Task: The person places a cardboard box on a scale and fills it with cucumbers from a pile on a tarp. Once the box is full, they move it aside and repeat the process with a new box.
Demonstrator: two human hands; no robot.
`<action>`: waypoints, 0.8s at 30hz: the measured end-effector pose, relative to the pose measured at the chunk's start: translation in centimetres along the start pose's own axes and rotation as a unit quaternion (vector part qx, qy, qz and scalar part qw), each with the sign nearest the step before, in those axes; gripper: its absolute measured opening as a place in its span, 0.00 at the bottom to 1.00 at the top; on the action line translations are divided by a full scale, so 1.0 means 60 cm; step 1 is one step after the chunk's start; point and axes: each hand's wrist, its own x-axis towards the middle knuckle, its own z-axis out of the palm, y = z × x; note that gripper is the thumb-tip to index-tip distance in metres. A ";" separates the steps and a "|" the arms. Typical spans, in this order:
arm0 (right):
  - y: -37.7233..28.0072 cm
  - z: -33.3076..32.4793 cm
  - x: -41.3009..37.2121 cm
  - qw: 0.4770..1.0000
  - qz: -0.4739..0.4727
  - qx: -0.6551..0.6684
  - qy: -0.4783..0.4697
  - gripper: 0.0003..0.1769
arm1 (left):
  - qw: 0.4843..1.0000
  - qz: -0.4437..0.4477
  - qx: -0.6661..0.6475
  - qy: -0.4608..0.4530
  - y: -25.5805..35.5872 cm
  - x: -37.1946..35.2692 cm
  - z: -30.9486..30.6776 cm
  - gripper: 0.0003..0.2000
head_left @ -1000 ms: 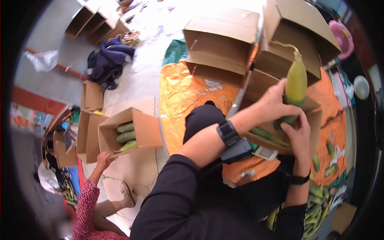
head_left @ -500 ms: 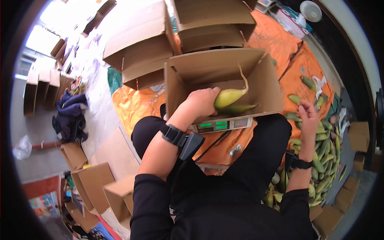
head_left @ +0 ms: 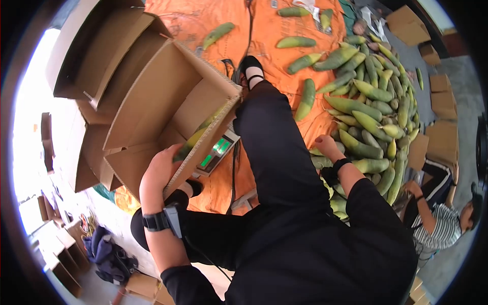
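My left hand [head_left: 160, 170] reaches over the near wall of an open cardboard box [head_left: 147, 96], its fingers wrapped round a green radish [head_left: 189, 144]. The box rim partly covers that radish and another radish [head_left: 212, 118] lying farther along inside. Under the box sits a scale with a lit green display [head_left: 216, 151]. At the left edge of a heap of green radishes [head_left: 373, 91], my right hand [head_left: 328, 147] is closed with its fingers curled. A pale green radish [head_left: 316, 152] shows right beside those fingers; whether they grip anything is hidden.
Several loose radishes [head_left: 296, 42] lie on the orange sheet [head_left: 203, 18]. More open boxes [head_left: 109, 43] stand beyond mine at the left. A cable [head_left: 235, 173] runs past the scale. A person in a striped top [head_left: 437, 226] is at the far right, near cardboard boxes [head_left: 441, 137].
My view has swung right toward the radish heap. My right hand has come down to the heap's near left edge, its fingers curled. My left hand stays in the box, with its radish lower.
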 end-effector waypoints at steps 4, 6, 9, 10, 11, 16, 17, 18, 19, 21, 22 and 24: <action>0.055 0.063 -0.015 0.999 0.006 0.031 -0.034 0.13 | 0.995 -0.011 -0.036 0.090 0.005 -0.013 0.003 0.23; 0.057 0.075 -0.007 0.999 0.030 0.024 -0.031 0.13 | 0.992 -0.021 -0.030 0.118 0.011 -0.016 0.000 0.23; 0.037 0.082 0.042 0.974 0.146 0.173 -0.028 0.19 | 0.986 -0.026 -0.048 0.159 0.024 -0.023 -0.010 0.23; 0.025 0.080 0.063 0.975 0.135 0.173 -0.033 0.19 | 0.983 -0.014 -0.070 0.167 0.028 -0.026 -0.014 0.23; 0.013 0.076 0.085 0.961 0.171 0.214 -0.018 0.24 | 0.982 -0.011 -0.080 0.171 0.032 -0.029 -0.017 0.24; -0.065 0.053 0.176 0.919 0.221 0.319 0.070 0.47 | 0.978 -0.022 -0.083 0.188 0.039 -0.037 -0.027 0.24; -0.078 0.048 0.187 0.916 0.219 0.329 0.076 0.48 | 0.979 -0.025 -0.087 0.181 0.043 -0.038 -0.030 0.24; -0.094 0.037 0.194 0.912 0.217 0.338 0.082 0.49 | 0.980 -0.027 -0.092 0.174 0.044 -0.039 -0.032 0.24; -0.114 0.034 0.206 0.909 0.241 0.324 0.108 0.43 | 0.982 -0.039 -0.092 0.160 0.043 -0.039 -0.034 0.24; -0.067 0.081 0.269 0.904 0.140 0.367 0.166 0.33 | 0.983 -0.038 -0.086 0.160 0.040 -0.037 -0.037 0.24; -0.078 0.069 0.267 0.897 0.168 0.380 0.149 0.33 | 0.985 -0.028 -0.079 0.154 0.040 -0.038 -0.038 0.24; -0.051 0.083 0.297 0.910 0.152 0.362 0.133 0.30 | 0.982 -0.038 -0.085 0.167 0.042 -0.037 -0.041 0.24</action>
